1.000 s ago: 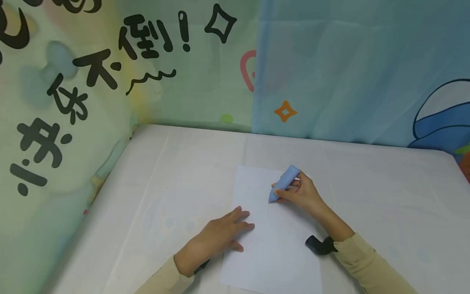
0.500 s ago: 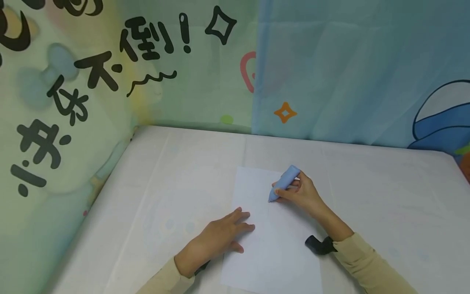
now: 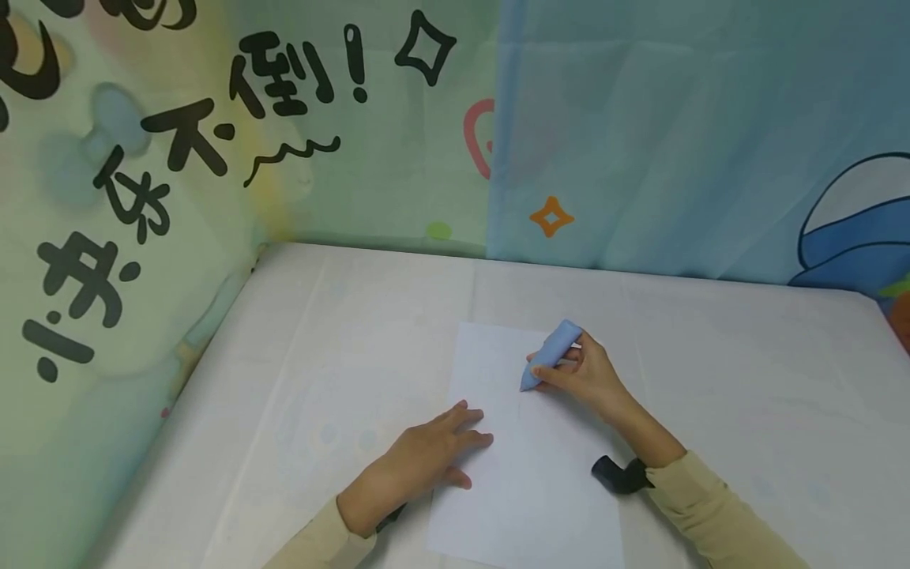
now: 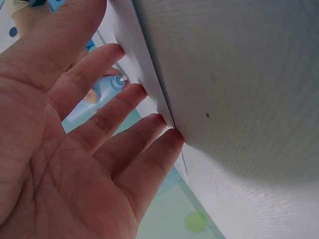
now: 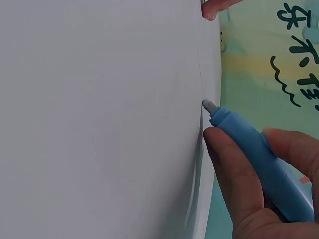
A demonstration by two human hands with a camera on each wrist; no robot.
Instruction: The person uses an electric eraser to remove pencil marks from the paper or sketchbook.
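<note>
A sheet of white paper point(image 3: 526, 490) lies on the white-covered table. My right hand point(image 3: 586, 375) pinches a thick light-blue marker point(image 3: 550, 354) between thumb and fingers over the paper's upper part. In the right wrist view the marker point(image 5: 269, 167) leans, its short grey tip at the paper point(image 5: 99, 99). Whether the tip leaves a mark is too faint to tell. My left hand point(image 3: 426, 454) lies spread at the paper's left edge. In the left wrist view the fingertips of the left hand point(image 4: 94, 129) touch down along that edge, and the palm holds nothing.
A black wrist-camera mount point(image 3: 620, 476) sticks out beneath the right wrist, over the paper's right edge. A printed cloth backdrop point(image 3: 377, 182) with large black characters rises behind and left of the table point(image 3: 341, 332). White tabletop extends around the paper.
Both hands, the marker and the paper keep nearly the same places. The head view shifts only very slightly.
</note>
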